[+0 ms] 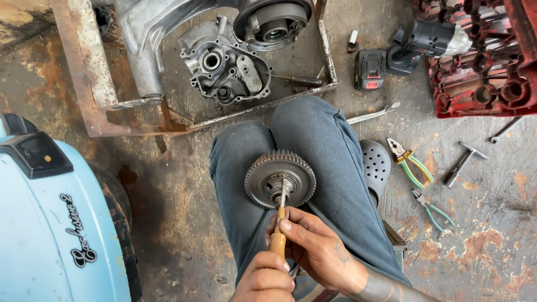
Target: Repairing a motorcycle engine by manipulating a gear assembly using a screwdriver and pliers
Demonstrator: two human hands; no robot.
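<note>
- Stained, rust-blotched concrete floor [492, 246] fills the frame, with the person's knees in dark blue trousers [313, 151] rising at the centre.
- Upper left to upper centre, a rusty steel frame [84, 72] encloses an engine casing [226, 67] with open bores, a round drum-like part [274, 22] above it, and a screwdriver [299, 80] lying by the right rail.
- Upper right, a red plastic crate [481, 61] shows empty round pockets; a cordless impact wrench [430, 40] lies on its left edge, with a battery pack [370, 68] and a small socket [352, 38] just beside.
- A toothed clutch gear [279, 179], grey and greasy, stands on edge on the lap at the centre, its face turned up to the camera, its hub dark with a ring of fine teeth round the rim.
- A screwdriver with a wooden handle [279, 232] points up into the hub of the gear, its tip touching there.
- The left hand [265, 279], bottom centre, is clenched round the lower handle.
- The right hand [316, 246], just right of it, grips the upper handle, thumb laid along it.
- Right of the knees lie a grey perforated clog [376, 168], a flat wrench [372, 114], green-handled pliers [411, 162], smaller green pliers [433, 212], a T-handle tool [464, 162] and a spanner [506, 128].
- A light blue scooter body [50, 223] fills the lower left.
</note>
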